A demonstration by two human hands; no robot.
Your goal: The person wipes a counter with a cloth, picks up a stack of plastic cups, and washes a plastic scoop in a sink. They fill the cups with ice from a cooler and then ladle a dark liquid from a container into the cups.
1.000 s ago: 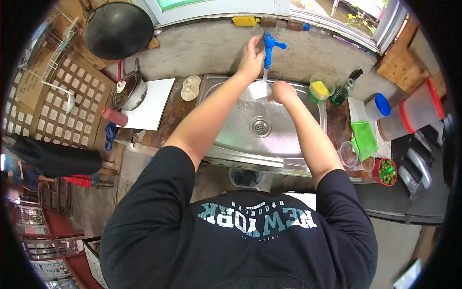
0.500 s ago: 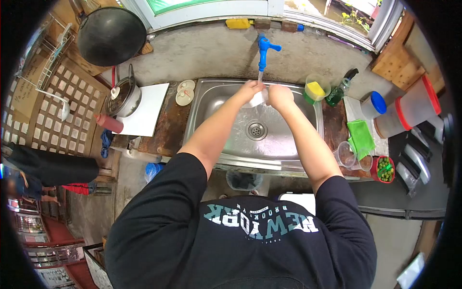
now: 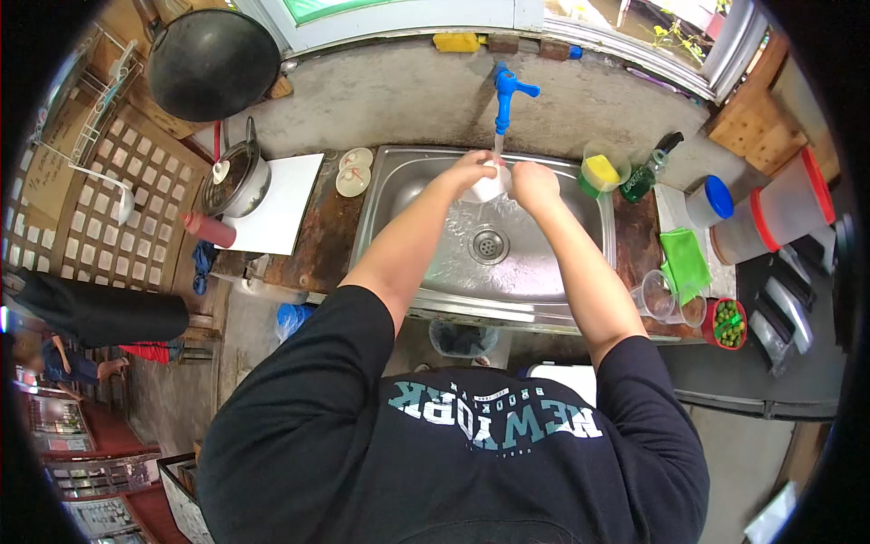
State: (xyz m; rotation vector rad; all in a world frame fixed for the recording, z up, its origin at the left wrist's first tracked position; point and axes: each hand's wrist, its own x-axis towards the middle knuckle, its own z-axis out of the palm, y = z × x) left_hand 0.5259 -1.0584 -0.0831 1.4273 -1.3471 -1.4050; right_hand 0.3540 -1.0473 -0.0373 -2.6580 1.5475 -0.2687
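Observation:
Under the blue faucet (image 3: 504,104), a small white bowl (image 3: 487,189) is tilted in the running water. My left hand (image 3: 469,172) grips it from the left, thumb toward the rim. My right hand (image 3: 535,186) is curled closed against the bowl's right side; its fingertips are hidden. Both hands are over the back of the steel sink (image 3: 417,258). Water splashes from the bowl and spreads around the drain (image 3: 489,245).
Two small saucers (image 3: 353,172) lie left of the sink, beside a white board (image 3: 285,199) with a lidded pot (image 3: 240,181). To the right are a tub with a yellow sponge (image 3: 601,170), a green bottle (image 3: 642,177), a green cloth (image 3: 685,260) and clear plastic cups (image 3: 654,295).
The white bowl tips so more of its surface shows, and more water spreads across the sink floor. Both hands stay under the faucet. The whole view shifts slightly.

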